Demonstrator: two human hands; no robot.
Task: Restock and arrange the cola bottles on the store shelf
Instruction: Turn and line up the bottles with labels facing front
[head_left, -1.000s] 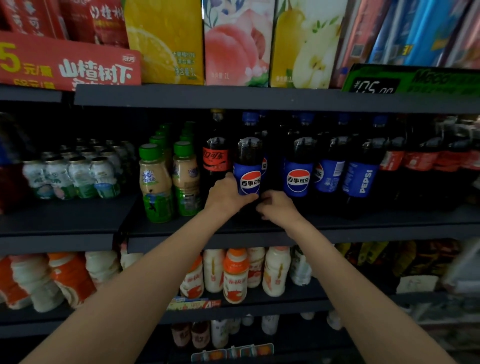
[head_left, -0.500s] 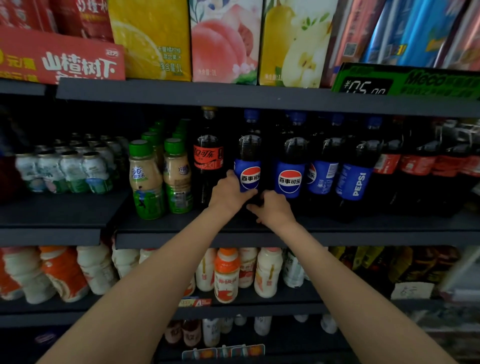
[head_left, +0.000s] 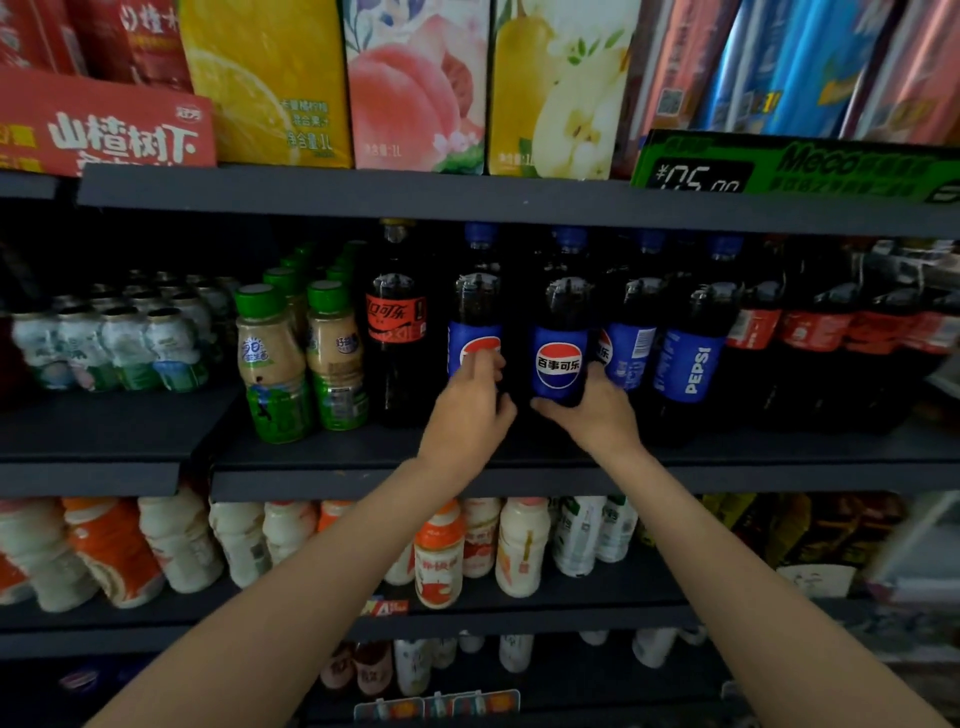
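Standing on the shelf (head_left: 519, 457), one Pepsi bottle (head_left: 558, 332) is gripped by the right hand (head_left: 597, 410); its neighbour (head_left: 475, 312) is gripped by the left hand (head_left: 467, 410).

Dark cola bottles w/ blue caps & blue labels bearing a red-white-blue roundel (head_left: 558, 358) stand mid-shelf on the dark grey shelf board (head_left: 363, 447). Black-red labelled cola bottle (head_left: 395, 322) to their left. Beige drink bottles w/ green caps & green bases (head_left: 270, 358) toward the board's left end. Red-labelled cola bottles (head_left: 810, 332) toward the right end.
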